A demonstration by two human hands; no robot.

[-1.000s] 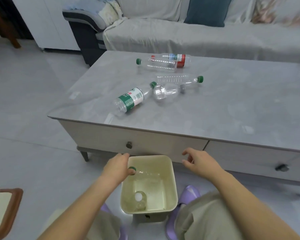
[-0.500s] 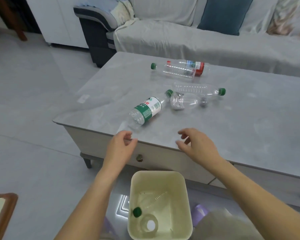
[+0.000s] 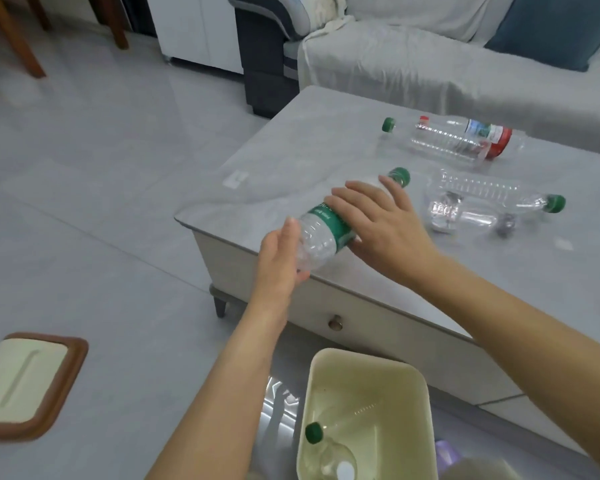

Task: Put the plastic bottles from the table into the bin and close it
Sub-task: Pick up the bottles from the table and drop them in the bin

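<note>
**Gripping a green-labelled bottle at the table edge**

Holding the green-labelled bottle [image 3: 329, 226] from both ends, the two hands work at the near left corner of the table [image 3: 326, 140]. The right hand [image 3: 378, 223] lies over the bottle's upper half, fingers spread across the label and shoulder, with the green cap [image 3: 399, 176] poking out just beyond the fingertips. The left hand [image 3: 279, 258] cups the clear base, palm against the bottom and fingers extended upward beside it. The bottle lies tilted, base toward the table's front edge; whether it is lifted or resting on the surface cannot be told.

Just right of the right hand lie two clear bottles side by side: one with a green cap [image 3: 492, 192] pointing right, and a crumpled one [image 3: 465, 216] touching it on the near side. Farther back on the table are two more, close together: a clear one with a green cap [image 3: 437, 140] pointing left, and one with a red label [image 3: 485, 133] behind it.

Below the hands, on the floor in front of the table's drawer, stands the open cream bin [image 3: 423, 386]. Inside it are a clear bottle with a green cap [image 3: 340, 427] and another one seen end-on, with a white spot [image 3: 336, 462]. The bin's lid [image 3: 25, 382], cream with a brown rim, lies on the floor well to the left. A grey sofa [image 3: 395, 60] sits behind the table.
</note>
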